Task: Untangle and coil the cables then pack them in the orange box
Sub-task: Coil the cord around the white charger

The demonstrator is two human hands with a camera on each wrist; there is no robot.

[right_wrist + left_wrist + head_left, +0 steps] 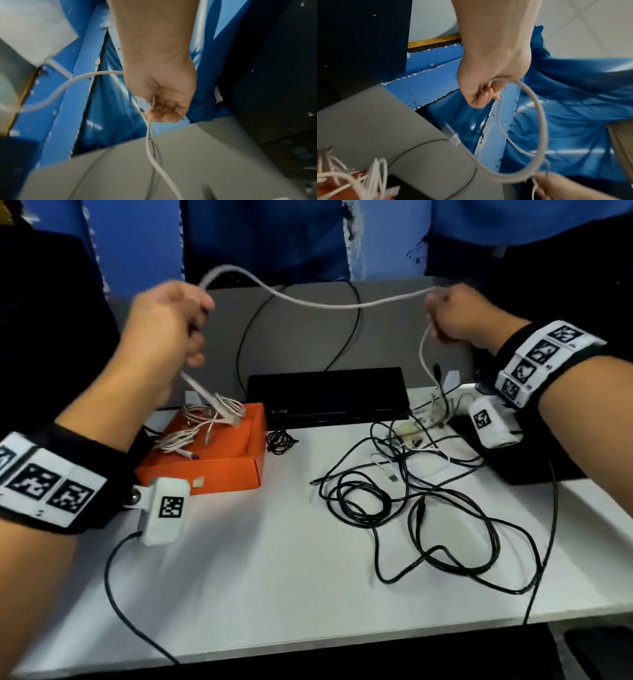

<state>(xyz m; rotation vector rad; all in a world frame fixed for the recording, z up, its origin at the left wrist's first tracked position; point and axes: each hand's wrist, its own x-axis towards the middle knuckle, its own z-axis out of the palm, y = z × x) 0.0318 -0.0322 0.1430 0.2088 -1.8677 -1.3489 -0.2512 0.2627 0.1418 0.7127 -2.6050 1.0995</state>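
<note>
Office desk point(274, 577) — gray partition point(301, 337), black device point(329, 397).

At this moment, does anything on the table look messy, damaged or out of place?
Nothing looks damaged. The black cables lie in a tangled heap on the table, not yet coiled. White cables sit loosely in the orange box. Both hands, left and right, hold a grey cable between them.
</note>
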